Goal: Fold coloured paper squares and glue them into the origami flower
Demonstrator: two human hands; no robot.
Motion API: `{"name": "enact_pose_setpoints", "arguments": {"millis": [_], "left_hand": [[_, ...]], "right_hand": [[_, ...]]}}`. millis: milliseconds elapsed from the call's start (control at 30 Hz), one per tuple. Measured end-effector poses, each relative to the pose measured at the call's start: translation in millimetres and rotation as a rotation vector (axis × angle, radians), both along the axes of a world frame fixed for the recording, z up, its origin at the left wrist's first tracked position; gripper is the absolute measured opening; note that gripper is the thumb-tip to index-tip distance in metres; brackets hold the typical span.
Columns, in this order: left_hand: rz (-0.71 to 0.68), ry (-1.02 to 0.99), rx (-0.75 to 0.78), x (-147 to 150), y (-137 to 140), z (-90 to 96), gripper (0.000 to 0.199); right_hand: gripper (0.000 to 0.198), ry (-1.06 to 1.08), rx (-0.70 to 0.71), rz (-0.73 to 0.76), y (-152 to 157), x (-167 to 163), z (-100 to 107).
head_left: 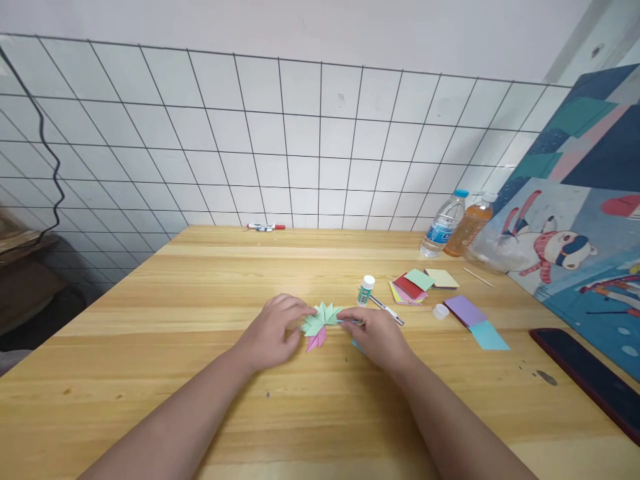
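Note:
A fan of pale green folded paper (315, 325) lies on the table in front of me, with a pink folded paper piece (317, 339) under its lower side. My left hand (273, 330) rests at the fan's left edge, its index fingertip touching the green paper and its thumb held apart. On the other side my right hand (377, 337) is closed in a pinch at the fan's right end. A bit of light blue paper (356, 345) shows beneath that hand; its fingers hide most of what they pinch, which looks light blue at the tips.
Just beyond my right hand stand a glue stick (365, 292) and a pen (387, 311). Farther right are stacked coloured papers (410, 287), a white cap (441, 311), purple and blue sheets (475, 320), a phone (585, 377) and two bottles (443, 227). Markers (267, 227) lie by the wall.

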State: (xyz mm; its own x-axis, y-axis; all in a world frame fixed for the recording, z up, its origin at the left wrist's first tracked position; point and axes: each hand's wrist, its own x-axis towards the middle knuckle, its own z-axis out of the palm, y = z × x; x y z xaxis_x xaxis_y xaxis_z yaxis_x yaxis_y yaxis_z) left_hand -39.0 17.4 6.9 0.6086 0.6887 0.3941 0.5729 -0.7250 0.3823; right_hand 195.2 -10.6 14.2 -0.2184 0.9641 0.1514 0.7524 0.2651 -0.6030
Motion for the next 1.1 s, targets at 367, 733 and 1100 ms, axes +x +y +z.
{"name": "enact_pose_setpoints", "arguments": {"millis": [367,733,1100], "left_hand": [[0.003,0.098,-0.055,9,0,-12.6,0.027],[0.062,0.088,-0.068,8,0,-9.7,0.029],[0.25,-0.043,-0.17,3,9,-13.1,0.02]], "right_hand": [[0.011,-0.141,0.192,-0.06,5,-30,-25],[0.027,-0.222,0.071,-0.041,-2,-24,-12],[0.014,-0.313,0.053,-0.039,-4,-21,-8]]}}
